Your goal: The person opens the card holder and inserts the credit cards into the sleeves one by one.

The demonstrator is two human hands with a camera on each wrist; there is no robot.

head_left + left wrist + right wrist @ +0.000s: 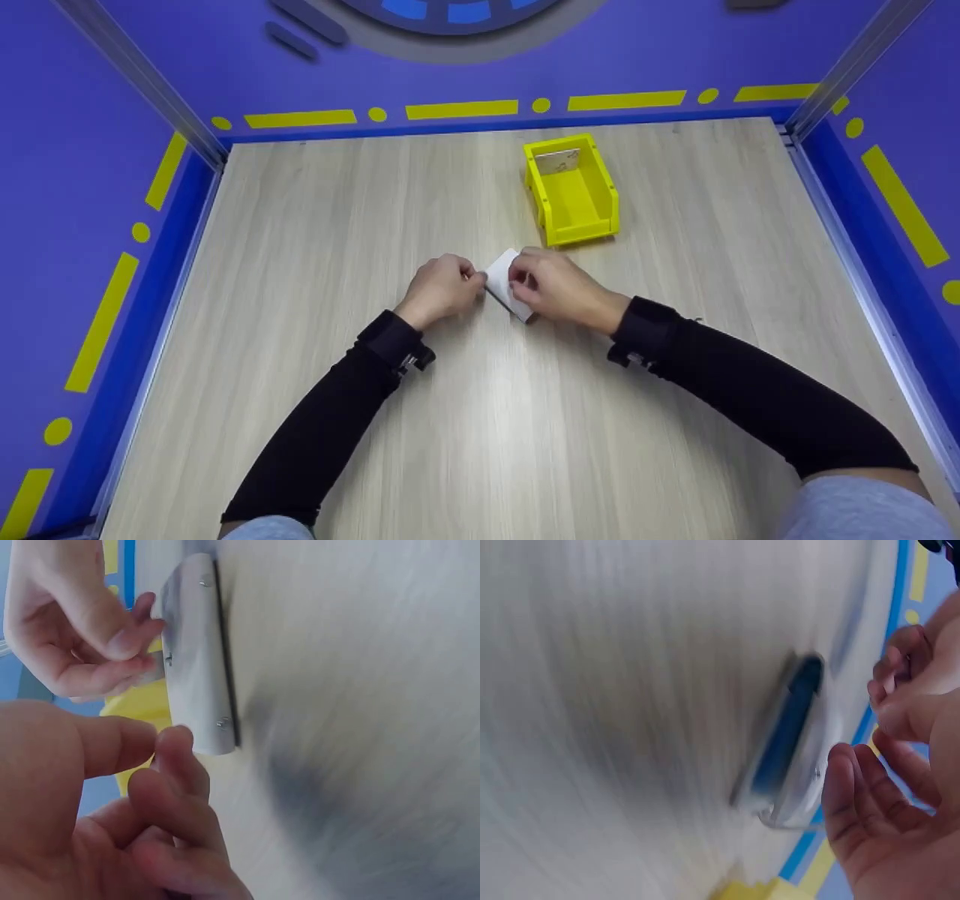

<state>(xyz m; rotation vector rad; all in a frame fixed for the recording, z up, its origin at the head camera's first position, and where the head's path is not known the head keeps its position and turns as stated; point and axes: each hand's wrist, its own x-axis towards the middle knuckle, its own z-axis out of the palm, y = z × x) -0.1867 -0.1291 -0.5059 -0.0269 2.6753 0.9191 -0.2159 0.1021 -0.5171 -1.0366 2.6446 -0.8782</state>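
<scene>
A small white wedge-shaped case point(501, 281) with a dark lower edge rests on the table between my hands. Small screw heads dot its white face point(196, 652) in the left wrist view, and its inside point(784, 742) looks blue in the right wrist view. A thin metal tab point(155, 666) sticks out of one side. My right hand point(559, 289) has thumb and fingertips pinched at that tab. Close to the case's left corner, my left hand point(444, 289) brings thumb and index fingertip together; whether something small sits between them is hidden.
Behind the case and slightly right stands a yellow open-front bin point(574, 199) with a printed label inside its back. The wooden table point(300, 225) is bordered by blue panels with yellow markings point(461, 109) at the back and both sides.
</scene>
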